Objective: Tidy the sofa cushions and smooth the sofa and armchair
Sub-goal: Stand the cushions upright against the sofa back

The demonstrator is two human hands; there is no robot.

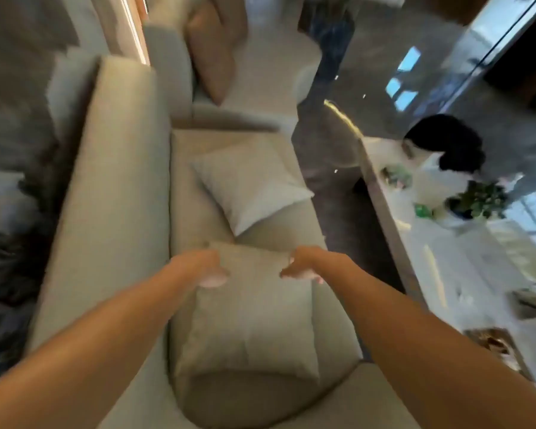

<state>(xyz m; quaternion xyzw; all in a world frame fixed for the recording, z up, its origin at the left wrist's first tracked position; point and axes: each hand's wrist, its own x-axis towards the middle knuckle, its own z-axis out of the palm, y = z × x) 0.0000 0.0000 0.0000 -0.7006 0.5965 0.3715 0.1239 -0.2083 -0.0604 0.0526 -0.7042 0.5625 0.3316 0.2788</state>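
Both arms stretched forward over the sofa (118,187), reaching the far edge of the near cushion (251,317). Left hand (208,267) at the far left corner, fingers curled down against the fabric; right hand (300,267) at the far right corner, fingers likewise curled over the edge. Probably gripping, though blurred enough that a closed pinch cannot be told for certain. Near cushion lying flat on the seat, close to the rounded front of the sofa; second cushion (251,181), paler, lying askew further along the seat, well apart from the backrest. Brown cushion (211,51) further off on another seat. Likely light, soft and floppy, sagging if lifted by one corner alone; best taken at two corners or opposite sides, as here. Fabric looks matte, not slippery, no fragility to mind.
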